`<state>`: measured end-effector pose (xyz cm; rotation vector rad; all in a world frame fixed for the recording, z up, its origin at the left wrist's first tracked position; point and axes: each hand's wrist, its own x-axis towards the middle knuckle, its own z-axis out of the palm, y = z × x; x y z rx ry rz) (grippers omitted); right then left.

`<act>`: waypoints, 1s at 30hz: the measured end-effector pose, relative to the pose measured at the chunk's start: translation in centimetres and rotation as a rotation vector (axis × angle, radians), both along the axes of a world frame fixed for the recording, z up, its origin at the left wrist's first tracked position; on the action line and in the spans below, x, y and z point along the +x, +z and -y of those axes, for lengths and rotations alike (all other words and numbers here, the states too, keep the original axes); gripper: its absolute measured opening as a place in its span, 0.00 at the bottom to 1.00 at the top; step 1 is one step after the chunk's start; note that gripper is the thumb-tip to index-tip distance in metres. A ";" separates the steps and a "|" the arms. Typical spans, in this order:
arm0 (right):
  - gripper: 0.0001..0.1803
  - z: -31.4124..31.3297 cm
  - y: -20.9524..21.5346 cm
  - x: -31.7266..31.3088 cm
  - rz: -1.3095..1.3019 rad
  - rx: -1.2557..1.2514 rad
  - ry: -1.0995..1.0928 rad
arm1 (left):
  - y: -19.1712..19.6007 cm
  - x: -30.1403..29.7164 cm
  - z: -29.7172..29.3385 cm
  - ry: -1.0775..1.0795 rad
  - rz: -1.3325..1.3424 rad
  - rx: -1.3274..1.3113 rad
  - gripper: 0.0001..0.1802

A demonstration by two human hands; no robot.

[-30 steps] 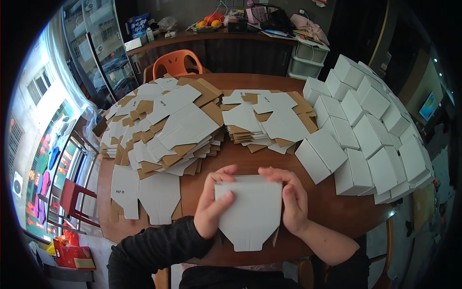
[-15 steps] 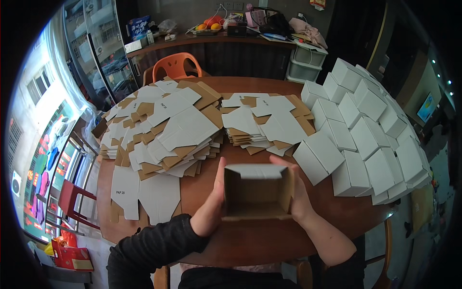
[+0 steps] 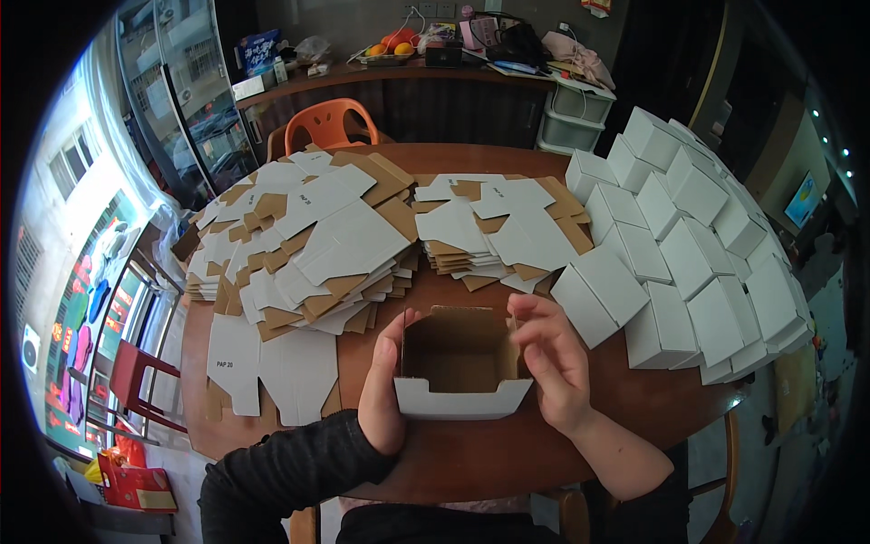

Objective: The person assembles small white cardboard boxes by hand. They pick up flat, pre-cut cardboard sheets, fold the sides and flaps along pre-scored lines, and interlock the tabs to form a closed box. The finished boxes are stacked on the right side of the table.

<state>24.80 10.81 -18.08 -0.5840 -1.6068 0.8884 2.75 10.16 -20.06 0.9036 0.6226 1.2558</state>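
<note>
Your left grip (image 3: 384,385) holds open-topped box (image 3: 462,403) by left wall, your right grip (image 3: 555,372) by right edge; leftmost on desk (image 3: 462,453), large pile of flat blanks (image 3: 353,240), unfolded; before you, box walled but top unclosed; beyond, smaller pile (image 3: 535,240), also flat; far right, closed white boxes (image 3: 698,258) stacked, apparently done.

An open-topped cardboard carton (image 3: 463,405), white outside and plain brown inside, is held between the left hand (image 3: 382,388) and the right hand (image 3: 555,370). Its mouth is turned upward, so the brown interior is exposed. Its left side is flanked by the left hand, while its upper right edge is met by the right hand's fingers. Between the two hands, the near white wall is cut with a shallow recess along its top.
</note>
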 end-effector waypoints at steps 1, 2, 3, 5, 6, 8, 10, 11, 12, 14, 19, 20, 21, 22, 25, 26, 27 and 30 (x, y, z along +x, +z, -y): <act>0.14 0.2 0.1 0.2 0.067 0.030 -0.009 | 0.0 0.0 0.1 -0.003 -0.043 0.020 0.35; 0.14 0.2 0.1 0.2 0.135 0.061 -0.018 | -0.1 0.0 0.2 -0.006 -0.085 0.040 0.36; 0.14 0.2 0.0 0.2 0.126 0.049 0.007 | -0.2 0.1 0.3 -0.015 -0.089 0.032 0.36; 0.15 0.1 -0.2 -0.2 0.108 0.025 0.059 | -0.4 0.1 0.4 -0.029 -0.098 0.016 0.35; 0.15 0.3 -0.3 -0.2 0.088 -0.028 0.065 | -0.4 0.1 0.4 -0.033 -0.101 0.020 0.36; 0.17 0.5 -0.4 -0.4 0.053 -0.110 0.081 | -0.2 0.0 0.4 -0.040 -0.105 0.029 0.36; 0.18 0.4 -0.4 -0.5 0.026 -0.151 0.099 | -0.2 0.0 0.5 -0.039 -0.103 0.040 0.37; 0.19 0.4 -0.3 -0.5 0.015 -0.160 0.109 | -0.1 0.1 0.6 -0.040 -0.102 0.045 0.37; 0.20 0.3 -0.5 -0.4 -0.029 -0.249 0.148 | -0.1 0.1 0.6 -0.039 -0.104 0.044 0.37; 0.21 0.1 -1.1 0.1 -0.120 -0.428 0.224 | 0.1 0.2 0.6 -0.037 -0.109 0.039 0.38; 0.22 -0.1 -1.3 0.1 -0.240 -0.514 0.276 | -0.7 0.3 0.8 -0.053 -0.126 0.074 0.37; 0.22 -0.1 -1.3 0.0 -0.248 -0.495 0.285 | -0.7 0.3 0.9 -0.068 -0.105 0.068 0.37; 0.22 -0.1 -1.4 0.0 -0.210 -0.466 0.268 | -0.7 0.3 0.9 -0.069 -0.111 0.077 0.37; 0.22 -0.1 -1.4 0.0 -0.170 -0.436 0.250 | -0.7 0.3 0.9 -0.070 -0.117 0.088 0.37; 0.22 0.1 -1.7 -0.3 -0.060 -0.336 0.197 | -1.0 0.3 0.9 -0.068 -0.098 0.092 0.38; 0.22 0.1 -1.9 -0.5 -0.026 -0.301 0.180 | -1.1 0.3 0.9 -0.066 -0.087 0.089 0.38; 0.22 0.1 -2.0 -0.6 -0.010 -0.284 0.174 | -1.2 0.3 0.9 -0.063 -0.098 0.099 0.39; 0.23 0.3 -1.9 -0.7 0.010 -0.261 0.169 | -1.3 0.3 0.8 -0.065 -0.109 0.120 0.39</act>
